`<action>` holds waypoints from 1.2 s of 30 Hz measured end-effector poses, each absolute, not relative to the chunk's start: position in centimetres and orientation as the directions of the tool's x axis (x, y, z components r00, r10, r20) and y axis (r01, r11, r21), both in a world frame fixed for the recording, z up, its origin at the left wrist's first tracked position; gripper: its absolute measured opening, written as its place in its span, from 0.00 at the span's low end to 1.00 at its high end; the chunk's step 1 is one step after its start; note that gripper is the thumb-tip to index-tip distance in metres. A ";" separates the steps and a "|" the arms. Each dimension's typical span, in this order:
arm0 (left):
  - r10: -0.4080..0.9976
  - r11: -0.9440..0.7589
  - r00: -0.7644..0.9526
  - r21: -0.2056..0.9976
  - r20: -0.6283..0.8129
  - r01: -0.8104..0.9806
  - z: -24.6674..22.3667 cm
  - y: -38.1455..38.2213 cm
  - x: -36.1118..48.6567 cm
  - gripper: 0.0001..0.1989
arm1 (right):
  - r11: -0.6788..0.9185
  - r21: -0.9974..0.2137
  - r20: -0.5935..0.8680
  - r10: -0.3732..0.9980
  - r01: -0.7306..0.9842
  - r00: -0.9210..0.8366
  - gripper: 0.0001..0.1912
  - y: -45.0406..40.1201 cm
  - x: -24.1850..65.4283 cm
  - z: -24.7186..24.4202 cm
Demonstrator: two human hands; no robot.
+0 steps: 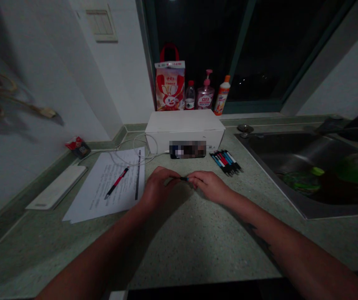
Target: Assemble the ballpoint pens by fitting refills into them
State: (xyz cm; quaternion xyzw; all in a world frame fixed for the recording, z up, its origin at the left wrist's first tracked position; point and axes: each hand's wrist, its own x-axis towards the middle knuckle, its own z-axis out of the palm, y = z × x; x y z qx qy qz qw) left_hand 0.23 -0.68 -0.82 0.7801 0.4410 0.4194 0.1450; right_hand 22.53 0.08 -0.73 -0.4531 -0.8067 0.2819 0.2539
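Note:
Between my two hands, a little above the counter, is a slim black pen with a blue part (183, 178). The fingers of my left hand (160, 183) pinch its left end, and those of my right hand (208, 184) close round its blue right end. Part of the pen is hidden by the fingers. To the right of my right hand lies a bundle of several pens (225, 161) in blue, red, white and black. Left of my left hand, a red and black pen (117, 183) rests on printed paper sheets (88, 189).
A phone (187, 151) on a white cable (157, 157) leans against a white box (185, 121). Bottles (205, 95) and a red bag (170, 85) stand behind it. At the right is a metal sink (273, 166). A flat white object (56, 187) lies at the left.

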 end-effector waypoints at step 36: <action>0.737 -0.602 0.623 0.674 0.262 0.429 -1.2 -2.3 1.8 0.04 | 0.141 -0.980 0.156 0.983 -0.140 -0.097 0.25 1.1 22.1 -0.9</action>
